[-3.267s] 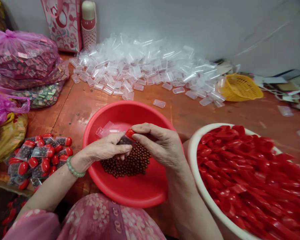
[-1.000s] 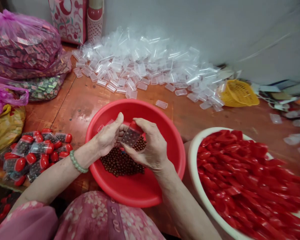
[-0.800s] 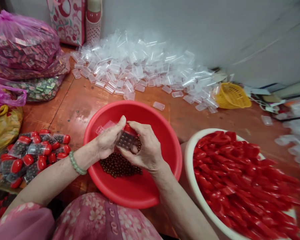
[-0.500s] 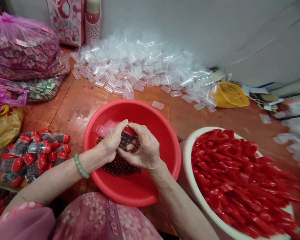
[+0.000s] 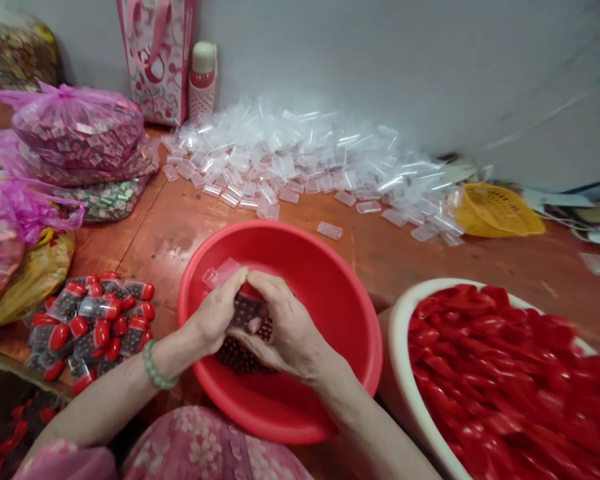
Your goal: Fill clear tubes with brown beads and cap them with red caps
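Over a red plastic basin [image 5: 325, 300], my left hand [image 5: 215, 317] and my right hand [image 5: 293, 327] close around a small clear container [image 5: 249, 312] full of dark brown balls. A bit of its red cap shows under my fingers, and the thumbs and forefingers meet at that end. Loose brown balls [image 5: 240, 359] lie in the basin below, partly hidden by my hands. Just behind my left hand, a clear empty container [image 5: 219, 272] rests inside the basin. Filled containers with red caps [image 5: 93, 323] are heaped on the table to the left.
Empty clear containers [image 5: 280, 160] form a long pile against the wall. A white tub [image 5: 400, 327] of red plastic caps [image 5: 500, 373] stands at right, a yellow basket [image 5: 500, 210] behind it. Pink bags [image 5: 80, 133], a gift bag [image 5: 155, 67] and a flask [image 5: 203, 80] sit at back left.
The view has shifted, so everything appears lower and farther right. Both hands stay around the filled container, and the red cap is now more covered by the fingers.
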`<act>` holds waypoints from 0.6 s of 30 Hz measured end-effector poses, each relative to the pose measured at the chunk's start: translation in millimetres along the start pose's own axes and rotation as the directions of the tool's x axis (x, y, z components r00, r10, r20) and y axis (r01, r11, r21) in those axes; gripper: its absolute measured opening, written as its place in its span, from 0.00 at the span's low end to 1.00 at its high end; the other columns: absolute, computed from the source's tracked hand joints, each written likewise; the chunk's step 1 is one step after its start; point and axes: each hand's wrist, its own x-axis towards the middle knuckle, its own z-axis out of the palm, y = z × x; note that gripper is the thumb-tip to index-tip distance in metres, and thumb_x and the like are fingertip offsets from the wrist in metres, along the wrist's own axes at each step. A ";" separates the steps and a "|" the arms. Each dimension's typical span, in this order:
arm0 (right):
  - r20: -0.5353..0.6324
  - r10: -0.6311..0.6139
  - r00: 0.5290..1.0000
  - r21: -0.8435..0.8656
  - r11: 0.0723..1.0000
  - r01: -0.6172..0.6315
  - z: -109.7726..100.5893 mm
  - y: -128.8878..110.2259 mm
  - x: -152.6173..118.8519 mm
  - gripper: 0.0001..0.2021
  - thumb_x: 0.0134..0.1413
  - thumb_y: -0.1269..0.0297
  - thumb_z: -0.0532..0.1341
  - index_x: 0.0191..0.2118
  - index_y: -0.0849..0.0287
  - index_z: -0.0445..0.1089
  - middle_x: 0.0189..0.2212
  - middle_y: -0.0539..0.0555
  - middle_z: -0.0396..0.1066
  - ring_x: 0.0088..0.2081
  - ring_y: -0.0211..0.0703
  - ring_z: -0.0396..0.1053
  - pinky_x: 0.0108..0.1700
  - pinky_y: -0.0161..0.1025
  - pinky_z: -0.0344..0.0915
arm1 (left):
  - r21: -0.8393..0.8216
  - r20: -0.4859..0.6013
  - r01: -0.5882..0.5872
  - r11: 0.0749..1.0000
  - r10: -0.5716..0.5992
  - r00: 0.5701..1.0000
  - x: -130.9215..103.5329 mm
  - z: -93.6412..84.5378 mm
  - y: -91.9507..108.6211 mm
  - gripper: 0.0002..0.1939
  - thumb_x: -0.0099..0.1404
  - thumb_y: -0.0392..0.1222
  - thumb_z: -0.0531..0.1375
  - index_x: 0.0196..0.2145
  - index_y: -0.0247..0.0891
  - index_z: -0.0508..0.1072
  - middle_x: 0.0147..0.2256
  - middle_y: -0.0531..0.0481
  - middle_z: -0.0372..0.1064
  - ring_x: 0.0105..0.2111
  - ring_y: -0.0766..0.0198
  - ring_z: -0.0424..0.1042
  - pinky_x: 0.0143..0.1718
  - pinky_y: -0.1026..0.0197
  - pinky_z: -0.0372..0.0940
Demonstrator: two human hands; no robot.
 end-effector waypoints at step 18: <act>0.677 0.275 0.682 -0.252 0.958 -0.136 8.2 86.6 43.2 0.10 0.59 0.62 0.61 0.44 0.59 0.73 0.40 0.58 0.75 0.38 0.46 0.74 0.39 0.41 0.68 | 0.972 -0.102 0.205 -0.111 0.591 0.800 -71.0 -132.9 31.8 0.18 0.69 0.52 0.50 0.44 0.38 0.71 0.43 0.35 0.70 0.51 0.35 0.66 0.51 0.36 0.58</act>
